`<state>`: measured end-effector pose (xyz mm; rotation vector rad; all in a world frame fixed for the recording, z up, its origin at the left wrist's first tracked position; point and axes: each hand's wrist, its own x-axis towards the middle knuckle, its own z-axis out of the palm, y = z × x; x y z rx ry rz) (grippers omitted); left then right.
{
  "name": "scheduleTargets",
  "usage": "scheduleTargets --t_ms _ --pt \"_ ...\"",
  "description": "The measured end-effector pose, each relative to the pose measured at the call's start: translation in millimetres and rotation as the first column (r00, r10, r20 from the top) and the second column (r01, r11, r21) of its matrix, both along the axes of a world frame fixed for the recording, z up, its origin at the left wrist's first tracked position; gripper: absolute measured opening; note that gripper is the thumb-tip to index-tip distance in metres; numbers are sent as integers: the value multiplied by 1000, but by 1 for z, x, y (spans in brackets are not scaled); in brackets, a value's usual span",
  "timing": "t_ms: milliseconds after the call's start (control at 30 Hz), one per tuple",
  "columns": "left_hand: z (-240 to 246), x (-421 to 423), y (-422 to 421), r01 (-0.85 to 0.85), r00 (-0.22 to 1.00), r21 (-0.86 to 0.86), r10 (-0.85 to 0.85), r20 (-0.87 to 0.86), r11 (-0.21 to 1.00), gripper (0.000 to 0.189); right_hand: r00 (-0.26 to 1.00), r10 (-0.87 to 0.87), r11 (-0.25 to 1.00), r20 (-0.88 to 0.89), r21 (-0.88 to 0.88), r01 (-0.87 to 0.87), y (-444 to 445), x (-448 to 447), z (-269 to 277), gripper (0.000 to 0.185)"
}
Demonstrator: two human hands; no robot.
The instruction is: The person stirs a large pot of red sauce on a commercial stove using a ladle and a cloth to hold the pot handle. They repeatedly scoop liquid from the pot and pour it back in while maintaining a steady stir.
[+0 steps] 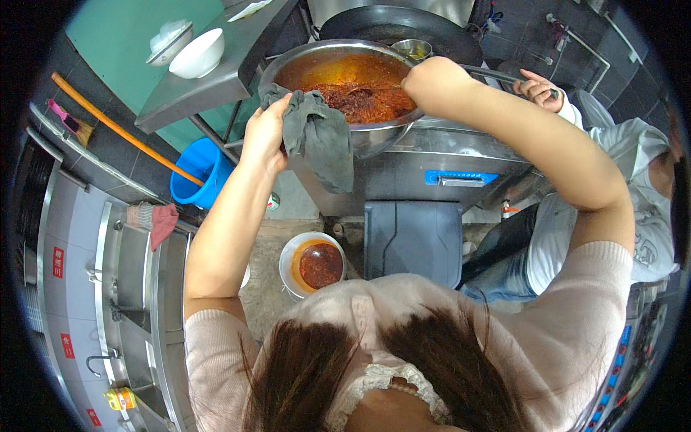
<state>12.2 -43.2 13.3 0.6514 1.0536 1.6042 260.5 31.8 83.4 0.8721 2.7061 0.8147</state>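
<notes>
My left hand holds a grey-green cloth against the left rim of a large steel basin. Red chili oil with dark sediment fills much of the basin. Over its right rim is my right hand, closed on the handle of a utensil whose thin metal part reaches into the oil; the rest of the utensil is hidden. A small steel bowl with yellowish liquid sits just behind the basin. Below, on the floor, a white bucket holds dark red oil.
Behind the basin is a black wok; a co-worker's hand touches its handle at right. A grey lidded bin stands below the stove. White bowls rest on a steel shelf. A blue bucket with a wooden handle stands left.
</notes>
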Motion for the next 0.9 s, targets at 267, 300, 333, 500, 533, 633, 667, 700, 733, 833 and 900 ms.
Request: scheduleTargets --t_ms 267,300,333,500,533,633,667,700,733,833,900 --pt "0 -1 0 -14 1000 29 14 -10 999 26 998 13 1000 -68 22 -11 -33 36 47 14" --pt "0 -1 0 -5 1000 22 5 -4 1000 26 994 26 999 -104 48 -21 -38 41 51 14" --pt "0 -2 1 8 1000 30 -8 3 1000 26 995 -29 995 -90 91 38 -42 43 54 13" --pt "1 -1 -1 11 1000 39 -11 -2 999 27 971 16 988 -238 151 21 -69 58 69 14" --pt "1 -1 -1 -9 1000 26 9 -13 1000 27 969 30 988 -246 152 8 -72 58 72 14" --pt "1 -1 -3 -14 1000 10 15 -22 1000 27 977 47 994 -210 103 -26 -79 52 69 14" --pt "1 -1 -2 -8 1000 22 8 -20 1000 27 981 50 996 -187 78 -36 -80 49 66 14" --pt "1 -2 -2 6 1000 11 -6 -10 1000 27 991 68 997 -115 34 -65 -79 43 60 13" --pt "0 -3 -2 20 1000 11 -20 0 1000 27 990 84 996 -109 14 -83 -78 37 53 13" --pt "-1 -7 -1 70 997 28 -71 33 997 31 988 116 993 -100 -18 -118 -69 18 34 13" --pt "-2 -9 -1 82 996 26 -83 42 996 31 984 116 993 -134 -18 -120 -61 12 27 12"
